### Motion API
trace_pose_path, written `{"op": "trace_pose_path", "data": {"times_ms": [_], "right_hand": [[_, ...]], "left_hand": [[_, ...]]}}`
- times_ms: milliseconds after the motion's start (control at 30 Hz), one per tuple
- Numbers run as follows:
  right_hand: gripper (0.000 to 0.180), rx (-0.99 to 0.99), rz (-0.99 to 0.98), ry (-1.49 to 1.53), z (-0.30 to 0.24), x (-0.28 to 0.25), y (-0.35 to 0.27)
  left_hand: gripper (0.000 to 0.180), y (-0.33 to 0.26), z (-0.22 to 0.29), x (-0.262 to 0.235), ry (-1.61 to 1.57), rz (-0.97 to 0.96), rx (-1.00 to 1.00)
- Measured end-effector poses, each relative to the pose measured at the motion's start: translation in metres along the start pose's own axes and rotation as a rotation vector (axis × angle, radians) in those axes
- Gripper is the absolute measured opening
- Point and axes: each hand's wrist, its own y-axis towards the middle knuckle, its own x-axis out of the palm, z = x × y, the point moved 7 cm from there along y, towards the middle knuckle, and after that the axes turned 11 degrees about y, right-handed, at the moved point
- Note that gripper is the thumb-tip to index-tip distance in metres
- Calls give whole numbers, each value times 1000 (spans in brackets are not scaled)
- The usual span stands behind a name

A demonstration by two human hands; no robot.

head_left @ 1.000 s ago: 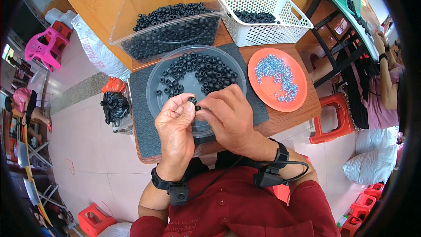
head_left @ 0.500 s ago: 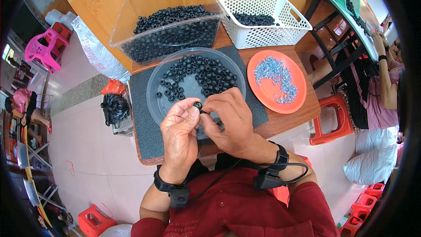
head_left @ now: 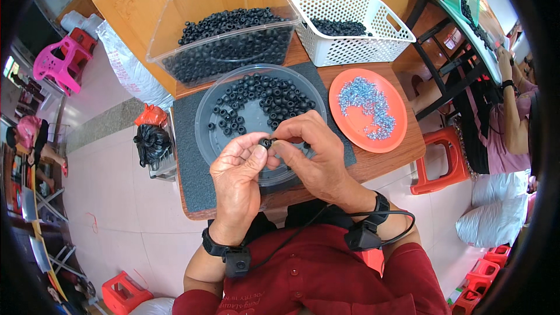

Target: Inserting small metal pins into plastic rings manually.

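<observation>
My left hand (head_left: 236,178) pinches a small round black bead-like piece (head_left: 266,143) with a hole, between thumb and forefinger. From the other side, my right hand (head_left: 318,160) closes its thumb and forefinger on the same piece; anything smaller between those fingertips is hidden. Both hands are over the near rim of a round clear tub (head_left: 204,131). Loose black pieces (head_left: 289,102) of the same kind lie in that tub. To the right of it, an orange plate (head_left: 344,124) carries many tiny shiny clear-blue bits (head_left: 364,96).
Behind the tub stand a large clear bin (head_left: 154,44) heaped with black pieces and a white perforated basket (head_left: 326,52) holding more. A dark grey mat (head_left: 195,184) lies under the tub on the wooden table (head_left: 402,154). Another person (head_left: 510,125) works at the right, beside a red stool (head_left: 440,160).
My right hand has tilted and shifted slightly, its fingertips now closer against the black piece. The piece has turned and sits slightly lower in my left fingers.
</observation>
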Motion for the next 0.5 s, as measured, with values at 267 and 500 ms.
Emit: {"op": "trace_pose_path", "data": {"times_ms": [267,500], "right_hand": [[13,31,-42,-1,2,2,-1],[11,49,-15,39,1,2,-3]], "left_hand": [[18,-1,5,-2,133,41,60],[20,-2,3,-2,139,12,67]]}}
